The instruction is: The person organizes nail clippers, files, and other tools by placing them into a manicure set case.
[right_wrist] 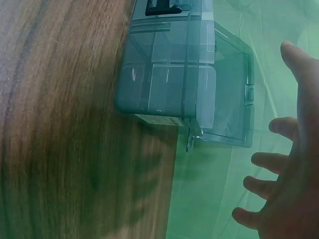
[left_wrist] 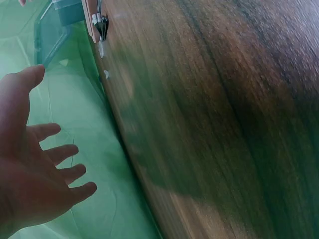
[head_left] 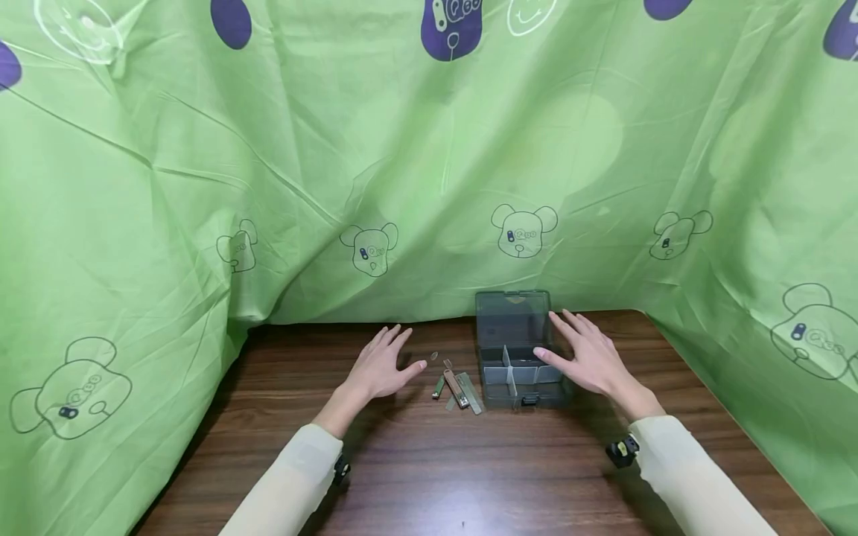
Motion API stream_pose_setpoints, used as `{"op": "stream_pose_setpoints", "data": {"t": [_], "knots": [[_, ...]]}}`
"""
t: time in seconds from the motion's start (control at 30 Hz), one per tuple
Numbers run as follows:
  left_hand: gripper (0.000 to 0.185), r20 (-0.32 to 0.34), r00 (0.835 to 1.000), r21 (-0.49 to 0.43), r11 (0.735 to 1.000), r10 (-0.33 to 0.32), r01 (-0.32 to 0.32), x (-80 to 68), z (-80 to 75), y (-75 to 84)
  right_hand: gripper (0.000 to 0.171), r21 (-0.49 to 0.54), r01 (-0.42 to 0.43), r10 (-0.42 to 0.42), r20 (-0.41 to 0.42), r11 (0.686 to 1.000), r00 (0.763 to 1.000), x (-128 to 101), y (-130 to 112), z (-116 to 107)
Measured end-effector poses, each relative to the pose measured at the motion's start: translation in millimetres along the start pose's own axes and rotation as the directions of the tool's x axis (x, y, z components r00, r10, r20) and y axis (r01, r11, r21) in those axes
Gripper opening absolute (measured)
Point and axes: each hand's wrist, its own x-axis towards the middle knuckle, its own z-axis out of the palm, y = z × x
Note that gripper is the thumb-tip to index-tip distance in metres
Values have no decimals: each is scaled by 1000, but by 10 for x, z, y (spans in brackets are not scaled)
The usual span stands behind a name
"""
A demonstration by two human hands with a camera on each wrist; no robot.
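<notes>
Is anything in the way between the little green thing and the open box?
Yes, along the table: the longer pinkish-brown clipper and flat gray strip lie between the little green thing and the open box. Above them, nothing visible blocks the way.

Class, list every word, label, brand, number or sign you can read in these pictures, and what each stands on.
"Qoo", seemingly: purple bear-head print on the green fabric curtain.
Lettering on the outlined bear-head prints: similar, too small to be sure.
Pale label on the translucent grey plastic box: any print too blurred to read.
</notes>
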Motion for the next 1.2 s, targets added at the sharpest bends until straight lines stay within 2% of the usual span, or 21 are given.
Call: {"op": "stream_pose_setpoints", "data": {"t": [0.2, 0.43, 0.63, 0.8, 0.87, 0.9, 1.03, 1.1, 1.13, 1.2], "knots": [[82, 0, 1000, -45, 998, 31, -31, 32, 35, 8, 87, 103, -19, 17, 23, 994, 1000, -41, 70, -15], [70, 1, 998, -124, 990, 71, -70, 179, 170, 56, 83, 240, -82, 69, 64, 967, 996, -83, 174, 52], [60, 22, 998, -154, 986, 65, -61, 316, 346, 120, 80, 365, -152, 132, 80, 919, 988, -131, 264, 189], [51, 44, 998, -142, 989, 36, -30, 410, 456, 137, 74, 484, -162, 130, 100, 860, 986, -153, 280, 269], [49, 51, 998, -136, 991, 23, -16, 433, 481, 141, 73, 556, -181, 132, 128, 812, 983, -154, 272, 284], [47, 51, 999, -135, 991, 20, -13, 441, 493, 145, 72, 601, -199, 135, 150, 774, 979, -156, 278, 293], [40, 43, 999, -125, 992, 19, -13, 475, 529, 164, 71, 760, -300, 157, 257, 576, 954, -169, 322, 316], [36, 39, 999, -116, 993, 19, -15, 491, 544, 174, 69, 801, -334, 155, 297, 497, 942, -180, 354, 322], [34, 39, 999, -114, 993, 18, -14, 497, 548, 177, 67, 811, -346, 153, 311, 472, 938, -185, 365, 323], [31, 40, 999, -120, 993, 19, -14, 508, 554, 180, 64, 821, -363, 152, 330, 441, 932, -197, 380, 332]]}}
